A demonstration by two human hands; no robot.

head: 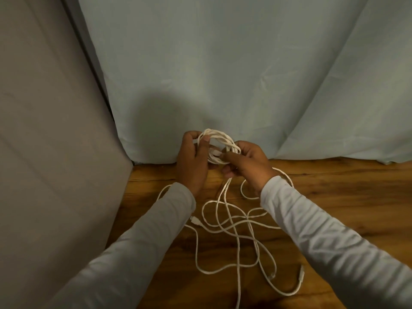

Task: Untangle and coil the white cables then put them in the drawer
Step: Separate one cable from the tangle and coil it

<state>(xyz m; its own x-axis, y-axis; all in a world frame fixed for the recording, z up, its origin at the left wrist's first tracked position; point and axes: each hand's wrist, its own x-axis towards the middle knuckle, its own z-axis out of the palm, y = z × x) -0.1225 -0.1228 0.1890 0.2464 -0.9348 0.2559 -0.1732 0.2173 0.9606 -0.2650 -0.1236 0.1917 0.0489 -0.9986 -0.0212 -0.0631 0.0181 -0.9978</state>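
Note:
A coil of white cable [217, 144] is held up above the wooden table [334, 197], between both hands. My left hand [192, 159] grips the coil's left side, thumb through the loops. My right hand [245, 163] pinches its right side, where a strand runs down to the table. Loose white cables [234, 228] lie tangled on the wood between my forearms. White plugs lie there too: one [196, 220] near my left sleeve, others [301, 273] at the lower right. No drawer is in view.
A pale blue cloth [223, 74] hangs behind the table and meets its back edge. A grey cloth panel [44, 152] closes off the left side. Bare wood shows to the right of my right arm.

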